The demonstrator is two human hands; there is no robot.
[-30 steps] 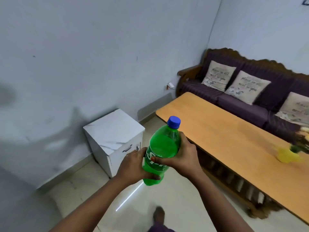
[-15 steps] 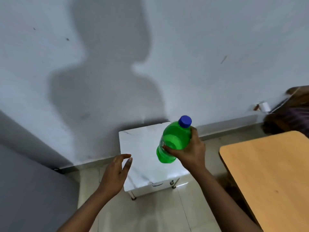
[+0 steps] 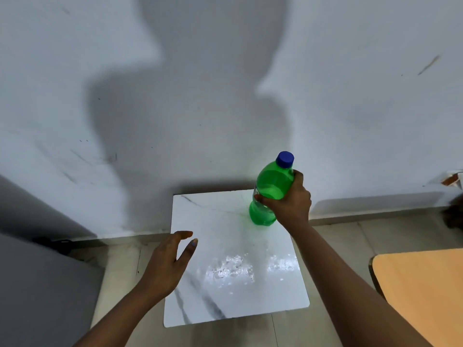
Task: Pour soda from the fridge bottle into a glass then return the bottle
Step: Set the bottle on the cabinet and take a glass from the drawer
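A green soda bottle [image 3: 271, 189] with a blue cap [image 3: 284, 159] stands upright at the far right corner of a white marble-look cabinet top [image 3: 225, 259]. My right hand [image 3: 290, 199] is wrapped around its upper body from the right. Its base looks to be on or just above the top; I cannot tell which. My left hand [image 3: 170, 264] hovers open over the cabinet's near left edge, fingers spread, holding nothing. No glass and no fridge are in view.
A grey wall stands directly behind the cabinet, with my shadow on it. The corner of a wooden table [image 3: 421, 296] shows at the lower right. A grey surface [image 3: 37, 284] fills the lower left. Tiled floor [image 3: 350, 236] surrounds the cabinet.
My view turned left from the table and sofa to the cabinet. My left hand let go of the bottle. My right hand carried it down to the cabinet top's far right corner.
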